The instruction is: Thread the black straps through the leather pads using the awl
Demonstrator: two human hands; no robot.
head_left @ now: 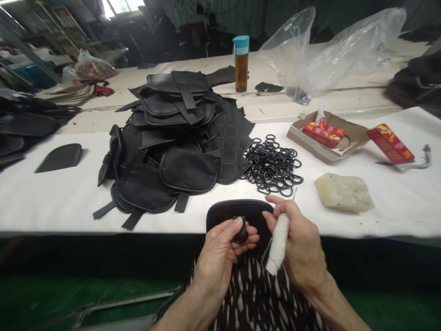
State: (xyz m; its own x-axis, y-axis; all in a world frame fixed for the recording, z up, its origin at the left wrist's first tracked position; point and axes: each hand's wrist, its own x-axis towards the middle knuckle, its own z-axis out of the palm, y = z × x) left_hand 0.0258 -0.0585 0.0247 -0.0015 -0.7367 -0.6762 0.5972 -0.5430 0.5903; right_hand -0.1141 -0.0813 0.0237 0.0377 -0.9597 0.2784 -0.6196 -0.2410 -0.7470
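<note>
My left hand (223, 248) pinches a short black strap (241, 232), folded over, between thumb and fingers. It belongs to, or lies against, a rounded black leather-like panel (220, 209) with a piped edge, partly on the table edge and partly hidden by my hands. My right hand (303, 243) is wrapped around an awl (278, 243) with a white, cloth-wrapped handle; a thin shaft seems to stick out above the fist. Just beyond my hands lies a heap of black metal D-rings (272, 163). To its left, similar black panels (189, 170) are piled up, some with straps hanging out.
A yellowish wax-like block (344, 193) lies at right, before a cardboard tray (327, 154) with red boxes and a small white bottle. Another red box (392, 145) sits beside a metal hook. Farther back stand a drink bottle (241, 64) and clear plastic bags (330, 55).
</note>
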